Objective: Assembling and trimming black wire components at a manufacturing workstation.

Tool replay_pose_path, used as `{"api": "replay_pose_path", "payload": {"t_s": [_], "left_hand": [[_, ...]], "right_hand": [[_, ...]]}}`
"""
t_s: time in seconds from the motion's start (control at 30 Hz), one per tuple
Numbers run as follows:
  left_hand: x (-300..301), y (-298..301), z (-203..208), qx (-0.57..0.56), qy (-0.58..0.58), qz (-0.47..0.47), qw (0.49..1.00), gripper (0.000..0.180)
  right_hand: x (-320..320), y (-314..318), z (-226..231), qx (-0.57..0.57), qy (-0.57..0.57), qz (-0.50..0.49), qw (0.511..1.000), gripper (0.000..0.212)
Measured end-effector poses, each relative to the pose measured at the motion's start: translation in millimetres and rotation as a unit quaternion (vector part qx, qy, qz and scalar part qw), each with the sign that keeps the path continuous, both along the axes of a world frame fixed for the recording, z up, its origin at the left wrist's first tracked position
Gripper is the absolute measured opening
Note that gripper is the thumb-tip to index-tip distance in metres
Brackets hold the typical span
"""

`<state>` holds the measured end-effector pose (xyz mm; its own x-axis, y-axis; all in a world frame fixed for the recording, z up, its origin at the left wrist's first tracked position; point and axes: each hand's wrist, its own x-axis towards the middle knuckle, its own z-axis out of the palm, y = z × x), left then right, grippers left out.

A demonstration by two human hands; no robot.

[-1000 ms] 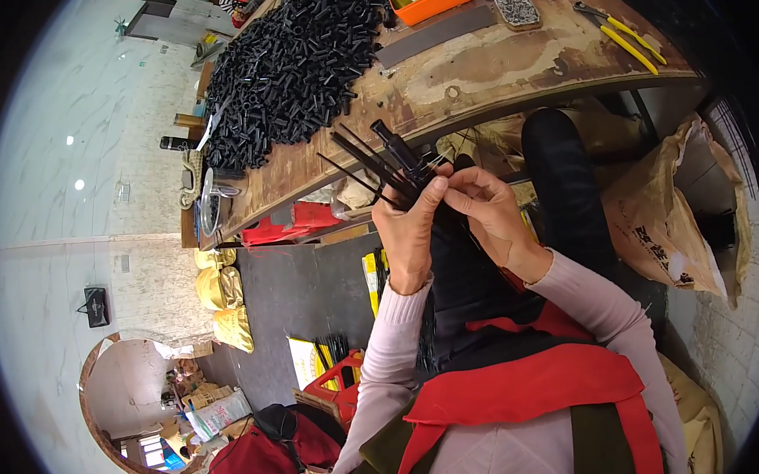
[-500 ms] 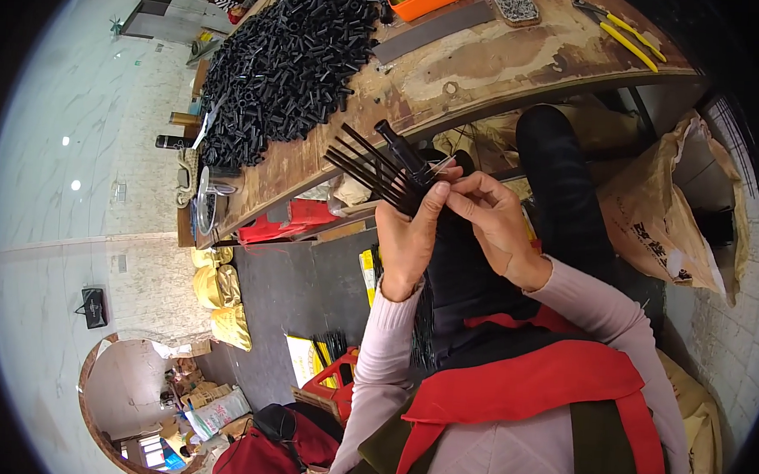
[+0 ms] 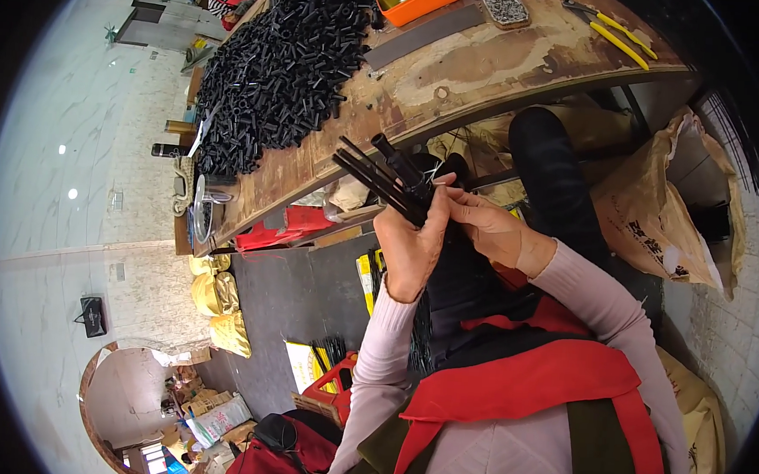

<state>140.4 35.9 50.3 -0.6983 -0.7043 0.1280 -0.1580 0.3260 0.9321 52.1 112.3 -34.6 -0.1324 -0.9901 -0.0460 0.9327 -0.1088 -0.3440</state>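
My left hand (image 3: pixel 409 249) is closed around several thin black rods (image 3: pixel 370 176), which fan out past its thumb toward the table. Against them sits a black plastic tube fitting (image 3: pixel 398 163) with an open, wider end pointing up and left. A thin pale wire (image 3: pixel 435 176) sticks out at the fitting's lower end. There, my right hand (image 3: pixel 498 233) pinches with thumb and forefinger touching the left thumb tip, and the wire runs to these fingertips. Both hands are held above my lap, just off the table's near edge. The rods' lower ends are hidden by my left hand.
On the worn wooden table (image 3: pixel 456 86) lies a big heap of black tube fittings (image 3: pixel 276 86). Beyond are an orange box (image 3: pixel 417 3), a tray of small metal parts (image 3: pixel 506 8) and yellow-handled pliers (image 3: pixel 617 35). An open woven sack (image 3: pixel 647 208) stands at right.
The rods have drawn closer together, and the fitting has tipped a little and moved slightly down. My right fingertips have come nearer the left thumb. The whole view has shifted slightly.
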Motion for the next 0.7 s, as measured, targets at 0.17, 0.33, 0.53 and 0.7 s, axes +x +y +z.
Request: {"api": "replay_pose_path", "payload": {"t_s": [0.17, 0.33, 0.53, 0.7], "left_hand": [[1, -2, 0, -0.020, 0.010, -0.030, 0.999, 0.017], [-2, -16, 7, 0.131, -0.005, -0.093, 0.987, 0.018], [0, -23, -7, 0.201, 0.056, -0.168, 0.964, 0.009], [-30, -12, -27, 0.351, 0.125, -0.217, 0.902, 0.026]], "right_hand": [[2, 4, 3, -0.018, 0.071, -0.024, 0.997, 0.035], [-22, 40, 9, 0.123, 0.515, -0.034, 0.848, 0.025], [-206, 76, 54, 0.266, 0.850, -0.376, 0.258, 0.034], [-305, 83, 41, 0.367, 0.861, -0.310, 0.168, 0.051]]}}
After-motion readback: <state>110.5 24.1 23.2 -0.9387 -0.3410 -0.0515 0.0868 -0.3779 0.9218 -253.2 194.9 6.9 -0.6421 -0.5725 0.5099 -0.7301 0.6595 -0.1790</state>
